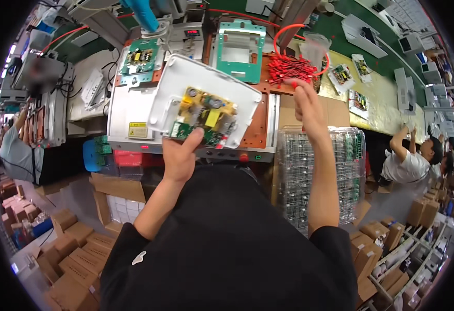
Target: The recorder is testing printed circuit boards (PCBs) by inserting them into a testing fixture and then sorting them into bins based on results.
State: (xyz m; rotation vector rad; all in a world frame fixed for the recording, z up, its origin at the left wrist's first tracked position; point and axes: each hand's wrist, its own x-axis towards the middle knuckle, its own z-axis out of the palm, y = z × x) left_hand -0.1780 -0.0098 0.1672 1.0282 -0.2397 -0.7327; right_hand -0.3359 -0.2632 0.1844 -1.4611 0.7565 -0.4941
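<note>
My left hand (183, 153) grips the lower edge of a white plastic housing (180, 75), its thumb on top. Inside the tilted housing lies a circuit board (206, 116) with a yellow transformer, capacitors and a green section. My right hand (310, 109) is raised at the near right edge of a pile of red wire leads (292, 68). Its fingers are bent together, with a bit of red at the fingertips that looks like one of the leads.
Behind the housing stand a green fixture frame (241, 75) and a second fixture with a board (138, 57). Clear trays of boards (320, 171) are stacked below my right forearm. More housings with boards (341, 78) lie on the right bench. A co-worker (411, 158) sits at far right.
</note>
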